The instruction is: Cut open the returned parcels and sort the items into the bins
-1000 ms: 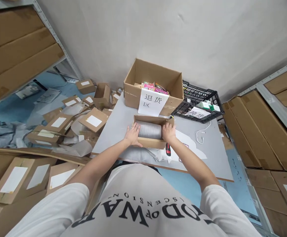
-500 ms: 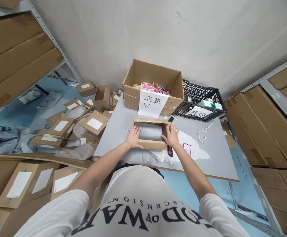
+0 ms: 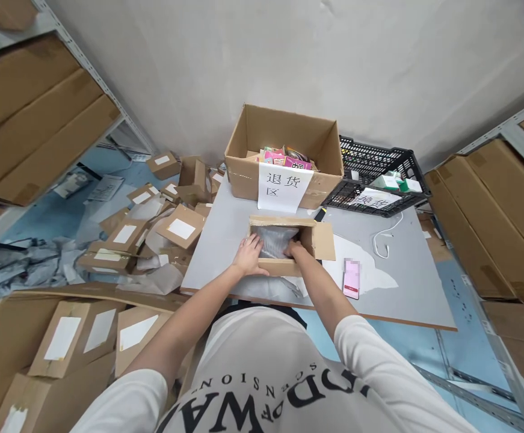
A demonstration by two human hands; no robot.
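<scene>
A small open cardboard box (image 3: 276,267) lies near the table's front edge, its right flap folded outward. Inside it is a package in clear bubble wrap (image 3: 273,239); what the wrap covers cannot be made out. My left hand (image 3: 248,255) grips the box at its left front corner, thumb along the front wall and fingers over the left end. My right hand (image 3: 294,248) reaches down into the box and grips the right end of the bubble-wrapped package, its fingertips partly hidden.
Behind stands a large carton (image 3: 239,180) holding colourful packets, beside a black crate (image 3: 379,159) with small boxes. A phone (image 3: 351,279), a white cable (image 3: 381,243) and white sheeting (image 3: 374,273) lie to the right. Several labelled boxes (image 3: 181,228) fill the left side.
My right hand has moved from the box's right end down inside it, and the right flap now lies outward. The wrapped package's right end looks shifted. The left hand stays at the box.
</scene>
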